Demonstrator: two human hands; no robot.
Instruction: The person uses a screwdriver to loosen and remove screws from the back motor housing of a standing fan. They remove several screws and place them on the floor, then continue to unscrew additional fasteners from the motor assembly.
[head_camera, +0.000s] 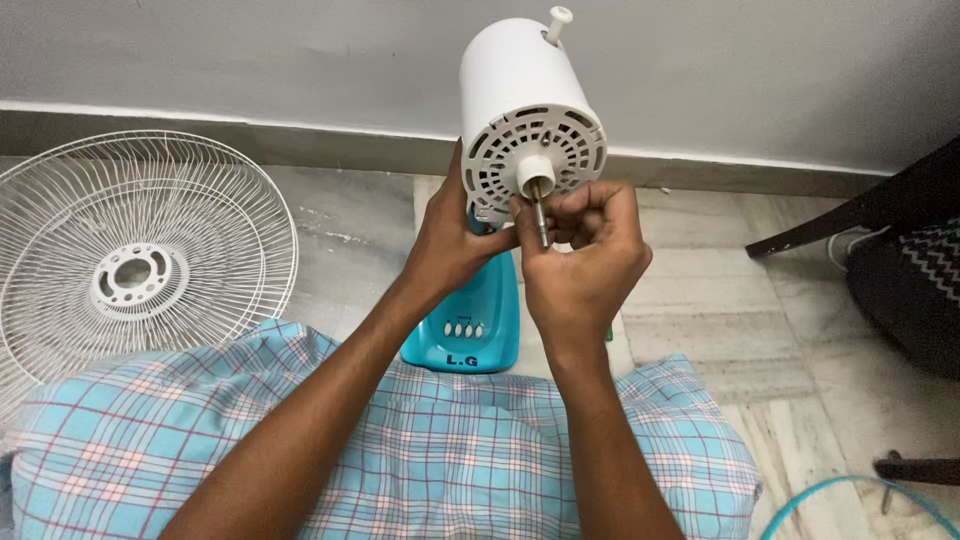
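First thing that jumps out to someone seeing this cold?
Centre frame, the white fan motor housing with its bare metal shaft sticking out toward the camera. The right hand pinches the shaft, and the left hand steadies the housing from its left side. At far left a detached white wire fan guard lies on the marble floor.

Light soft, even, moderately dim; source direction cannot be told. Faint shadow along wall (250, 60) base. No glare on white motor housing (520, 80). Focus sharp centre; wire guard (130, 260) slightly soft. Mild wide-angle bowing at edges. Dark right corner underexposed.
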